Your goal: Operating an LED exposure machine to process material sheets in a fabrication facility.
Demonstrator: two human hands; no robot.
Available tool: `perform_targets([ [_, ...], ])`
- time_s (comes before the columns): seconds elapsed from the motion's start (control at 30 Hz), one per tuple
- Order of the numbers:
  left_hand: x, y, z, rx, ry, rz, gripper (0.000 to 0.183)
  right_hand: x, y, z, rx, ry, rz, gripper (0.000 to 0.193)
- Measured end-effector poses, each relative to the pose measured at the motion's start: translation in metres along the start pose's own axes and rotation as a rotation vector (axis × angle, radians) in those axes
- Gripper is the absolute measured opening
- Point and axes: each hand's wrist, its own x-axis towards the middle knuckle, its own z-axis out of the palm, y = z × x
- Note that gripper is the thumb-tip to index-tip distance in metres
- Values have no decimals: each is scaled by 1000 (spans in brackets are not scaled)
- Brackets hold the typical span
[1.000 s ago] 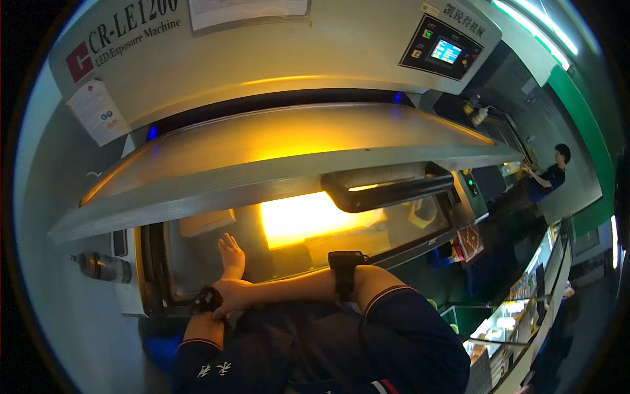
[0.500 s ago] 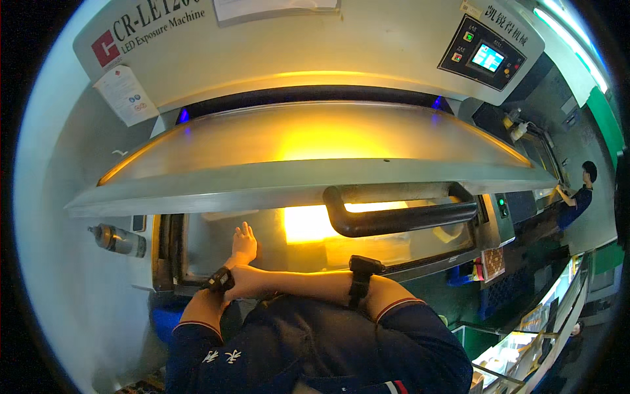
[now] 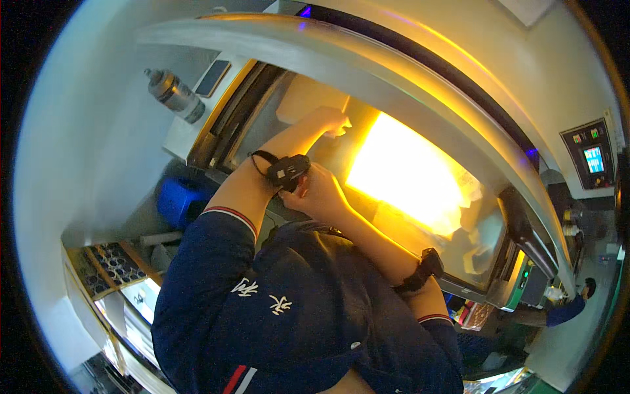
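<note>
My left hand is over the glass bed of an exposure machine, fingers curled in. A pale sheet lies beside it on the bed; whether the fingers pinch anything is too blurred to make out. My right hand is closed at a small black strapped device on my left forearm, its fingertips at the strap's lower side. Another black strapped device sits on my right forearm. Bright light falls on the glass to the right of my left hand. The machine's lid stands partly raised beyond my hands.
A black handle juts from the lid's edge at right. A clear bottle and a phone stand at the left. A blue container sits below them. A control panel and another person are far right.
The view has tilted and shifted. My left hand, spread with fingers up before, is now curled farther over the bed. My right hand stays at the left forearm.
</note>
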Motion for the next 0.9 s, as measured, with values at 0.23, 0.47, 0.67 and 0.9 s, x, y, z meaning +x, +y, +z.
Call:
perform_targets([
  [0.23, -18, 44, 15, 364, -138, 3, 27, 4, 6, 1, -120, -65, 57, 42],
  [0.47, -25, 53, 56, 509, -92, 48, 25, 1, 1, 1, -319, -61, 28, 40],
  [0.67, -25, 42, 59, 443, -151, -17, 29, -2, 1, 2, -263, -42, -2, 41],
  [0.9, -34, 45, 65, 489, -161, -1, 30, -6, 2, 3, -201, -28, -37, 38],
])
